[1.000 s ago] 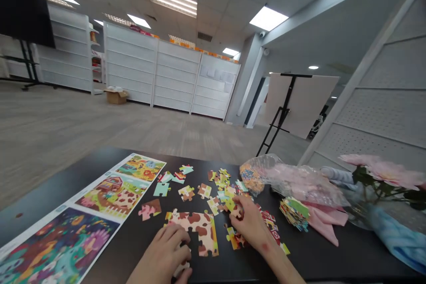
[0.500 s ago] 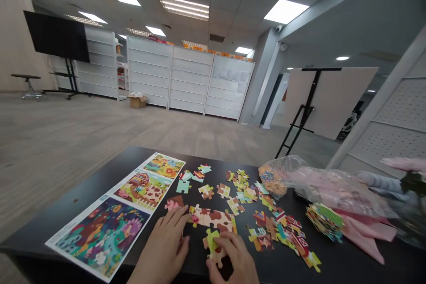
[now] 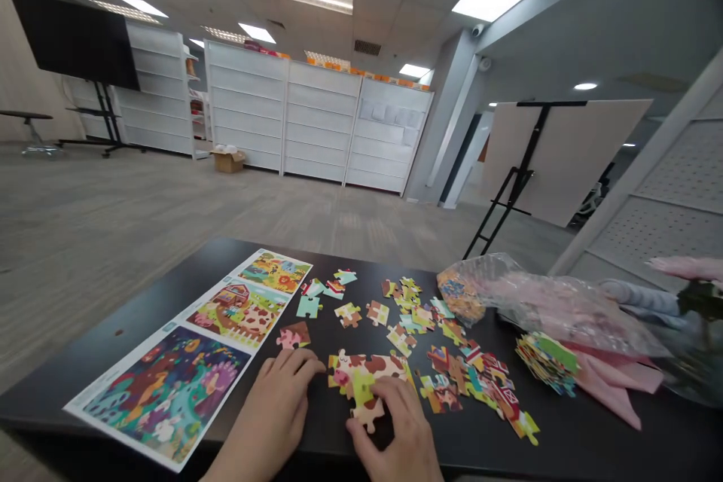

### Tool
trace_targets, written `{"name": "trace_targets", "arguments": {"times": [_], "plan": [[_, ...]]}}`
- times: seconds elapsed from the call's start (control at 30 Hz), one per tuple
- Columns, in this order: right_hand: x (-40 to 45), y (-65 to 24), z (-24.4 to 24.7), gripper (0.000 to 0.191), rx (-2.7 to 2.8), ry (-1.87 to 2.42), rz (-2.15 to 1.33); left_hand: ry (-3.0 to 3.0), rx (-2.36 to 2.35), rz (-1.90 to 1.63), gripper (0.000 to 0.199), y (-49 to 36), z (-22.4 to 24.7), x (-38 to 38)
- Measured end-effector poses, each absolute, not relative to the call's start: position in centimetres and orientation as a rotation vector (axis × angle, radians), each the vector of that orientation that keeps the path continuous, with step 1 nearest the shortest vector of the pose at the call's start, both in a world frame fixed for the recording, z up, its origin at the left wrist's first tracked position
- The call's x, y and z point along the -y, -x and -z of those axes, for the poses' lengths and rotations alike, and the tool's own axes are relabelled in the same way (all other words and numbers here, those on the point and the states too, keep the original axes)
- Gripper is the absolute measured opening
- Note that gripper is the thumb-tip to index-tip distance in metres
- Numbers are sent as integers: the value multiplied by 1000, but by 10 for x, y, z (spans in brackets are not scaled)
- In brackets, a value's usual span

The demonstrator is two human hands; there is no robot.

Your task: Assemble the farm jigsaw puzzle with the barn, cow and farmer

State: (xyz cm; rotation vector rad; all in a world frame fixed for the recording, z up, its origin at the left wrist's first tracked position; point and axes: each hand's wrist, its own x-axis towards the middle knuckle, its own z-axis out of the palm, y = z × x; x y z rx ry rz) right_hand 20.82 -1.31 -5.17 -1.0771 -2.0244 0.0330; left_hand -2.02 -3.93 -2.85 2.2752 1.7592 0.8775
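Observation:
Joined puzzle pieces showing a brown-and-white cow (image 3: 376, 367) lie on the black table. My right hand (image 3: 404, 425) has its index finger and thumb on a yellow-green puzzle piece with a cow-patterned lower part (image 3: 366, 395). This piece meets or overlaps the lower edge of the cow section; I cannot tell whether it is locked in. To the left, my left hand (image 3: 279, 399) rests on the table, holding nothing, its fingertips just beside the cow's head. A pink pig puzzle piece (image 3: 294, 335) lies beyond those fingers.
A printed picture sheet (image 3: 186, 331) lies on the left of the table (image 3: 226, 260). Loose puzzle pieces (image 3: 410, 297) are scattered behind and right of the hands. Farther right are a stack of pieces (image 3: 545, 361), a clear plastic bag (image 3: 565, 316) and pink cloth (image 3: 613, 388).
My left hand has drawn back slightly from the cow section. The yellow-green piece, under my right hand, now sits closer against that section. The camera view has shifted a little.

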Motion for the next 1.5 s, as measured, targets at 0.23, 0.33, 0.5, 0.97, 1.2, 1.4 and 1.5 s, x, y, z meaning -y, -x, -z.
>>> {"name": "trace_targets", "arguments": {"times": [0.23, 0.33, 0.5, 0.97, 1.2, 1.4, 1.5], "plan": [[20, -193, 40, 43, 1948, 1085, -136, -2138, -1600, -1223, 33, 1, 21, 51], [25, -184, 38, 43, 1927, 1014, -210, -1842, -1473, -1284, 33, -4, 20, 55], [22, -183, 37, 53, 1999, 850, -202, -1444, -1133, -1280, 33, -2, 27, 48], [-2, -228, 23, 24, 1996, 943, -121, -1234, -1348, -1388, 38, 18, 40, 37], [-6, -232, 22, 16, 1971, 1008, -254, -1594, -1705, -1378, 33, 24, 41, 35], [-1, -226, 21, 17, 2045, 996, -306, -1892, -1996, -1286, 31, 25, 46, 31], [-1, -227, 22, 17, 2055, 1011, -307, -2011, -2099, -1217, 30, 25, 48, 29]]}}
